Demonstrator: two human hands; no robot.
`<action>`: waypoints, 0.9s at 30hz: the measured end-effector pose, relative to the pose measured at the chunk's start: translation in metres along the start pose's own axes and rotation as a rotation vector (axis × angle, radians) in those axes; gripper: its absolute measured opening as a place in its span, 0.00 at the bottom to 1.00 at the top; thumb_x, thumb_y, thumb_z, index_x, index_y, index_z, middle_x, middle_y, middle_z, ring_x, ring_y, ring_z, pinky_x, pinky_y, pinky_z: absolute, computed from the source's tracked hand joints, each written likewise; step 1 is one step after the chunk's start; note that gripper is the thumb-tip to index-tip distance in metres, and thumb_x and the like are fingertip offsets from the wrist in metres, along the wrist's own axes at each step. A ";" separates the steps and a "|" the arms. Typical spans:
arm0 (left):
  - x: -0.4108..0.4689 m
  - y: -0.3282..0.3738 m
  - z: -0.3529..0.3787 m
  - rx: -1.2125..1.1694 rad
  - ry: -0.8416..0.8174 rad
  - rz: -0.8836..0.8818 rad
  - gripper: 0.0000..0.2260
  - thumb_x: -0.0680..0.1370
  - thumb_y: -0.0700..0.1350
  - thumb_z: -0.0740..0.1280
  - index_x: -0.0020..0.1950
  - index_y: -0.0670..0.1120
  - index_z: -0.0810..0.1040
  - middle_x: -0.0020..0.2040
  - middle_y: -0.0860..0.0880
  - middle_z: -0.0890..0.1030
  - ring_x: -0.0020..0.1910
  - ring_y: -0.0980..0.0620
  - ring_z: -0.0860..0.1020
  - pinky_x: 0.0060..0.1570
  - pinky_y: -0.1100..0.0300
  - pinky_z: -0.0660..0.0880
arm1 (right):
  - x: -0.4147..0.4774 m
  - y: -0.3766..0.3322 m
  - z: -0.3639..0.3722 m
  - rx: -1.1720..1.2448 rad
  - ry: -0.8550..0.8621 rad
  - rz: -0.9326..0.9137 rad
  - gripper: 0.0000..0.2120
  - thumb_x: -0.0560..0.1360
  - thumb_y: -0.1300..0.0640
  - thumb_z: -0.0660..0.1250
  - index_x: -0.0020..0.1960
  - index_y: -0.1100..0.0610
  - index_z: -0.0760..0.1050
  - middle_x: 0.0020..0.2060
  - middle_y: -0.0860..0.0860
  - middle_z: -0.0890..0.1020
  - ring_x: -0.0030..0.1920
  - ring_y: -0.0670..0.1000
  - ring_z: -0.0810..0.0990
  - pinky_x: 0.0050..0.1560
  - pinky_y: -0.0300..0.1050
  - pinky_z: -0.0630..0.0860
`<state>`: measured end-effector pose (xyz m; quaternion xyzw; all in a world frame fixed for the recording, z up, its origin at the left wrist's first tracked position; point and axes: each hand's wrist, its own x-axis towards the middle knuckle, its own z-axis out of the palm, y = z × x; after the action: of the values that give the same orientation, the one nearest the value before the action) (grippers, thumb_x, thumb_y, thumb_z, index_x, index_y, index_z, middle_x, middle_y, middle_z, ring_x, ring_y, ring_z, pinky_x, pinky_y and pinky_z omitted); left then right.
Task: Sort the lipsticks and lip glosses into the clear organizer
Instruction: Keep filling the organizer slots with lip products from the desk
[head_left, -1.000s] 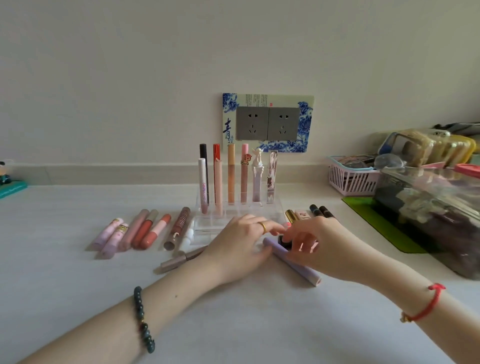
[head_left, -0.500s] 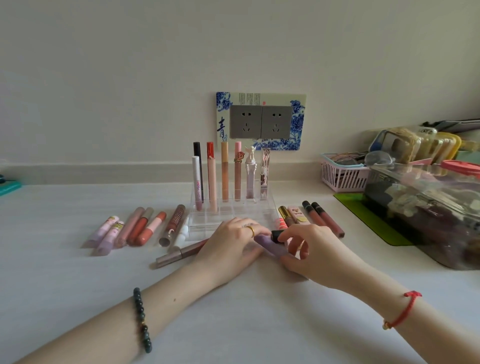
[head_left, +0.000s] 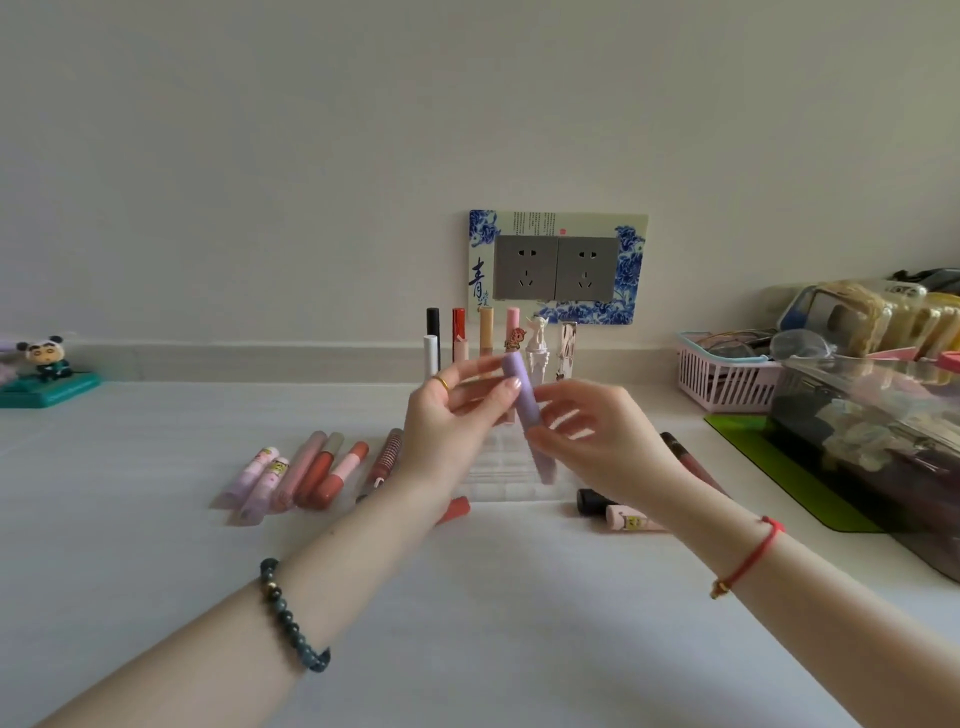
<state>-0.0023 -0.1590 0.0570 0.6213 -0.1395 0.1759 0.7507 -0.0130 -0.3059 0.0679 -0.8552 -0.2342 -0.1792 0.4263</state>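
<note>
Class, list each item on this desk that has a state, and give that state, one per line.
Lilac plastic tube: held above the desk, tilted.
Left hand: pinches its upper part.
Right hand: holds its lower part.
Clear acrylic organizer: back slots hold upright tubes.
Pink and red tubes, left: lying flat, unsorted.

Left wrist wears a dark green bead bracelet, left hand a gold ring, right wrist a red string bracelet.

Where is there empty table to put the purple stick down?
Bare table lies in front, nearest you, and left, between the panda figurine and the row of lying tubes. Crowded: around the clear organizer, and right, by the storage box.
</note>
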 end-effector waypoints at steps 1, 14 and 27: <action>0.006 0.003 -0.003 -0.004 0.008 0.025 0.08 0.70 0.41 0.72 0.45 0.53 0.80 0.41 0.53 0.85 0.44 0.55 0.83 0.42 0.66 0.79 | 0.009 -0.004 0.005 0.021 0.010 -0.028 0.13 0.71 0.61 0.68 0.55 0.56 0.77 0.40 0.45 0.80 0.41 0.45 0.80 0.43 0.31 0.77; 0.043 -0.018 -0.091 0.360 0.183 -0.220 0.12 0.73 0.45 0.69 0.55 0.50 0.75 0.49 0.56 0.79 0.47 0.55 0.76 0.47 0.59 0.70 | 0.077 0.021 0.045 0.073 0.175 0.064 0.11 0.71 0.64 0.67 0.52 0.58 0.77 0.42 0.49 0.80 0.40 0.44 0.79 0.40 0.33 0.75; 0.039 -0.028 -0.092 0.569 -0.049 -0.293 0.14 0.73 0.45 0.69 0.58 0.48 0.76 0.49 0.51 0.81 0.51 0.53 0.79 0.56 0.57 0.74 | 0.074 0.032 0.052 -0.007 0.105 0.125 0.09 0.70 0.63 0.67 0.50 0.59 0.79 0.40 0.51 0.82 0.40 0.47 0.80 0.41 0.35 0.76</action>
<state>0.0441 -0.0693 0.0318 0.8240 -0.0120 0.0828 0.5604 0.0713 -0.2616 0.0550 -0.8590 -0.1570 -0.1976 0.4454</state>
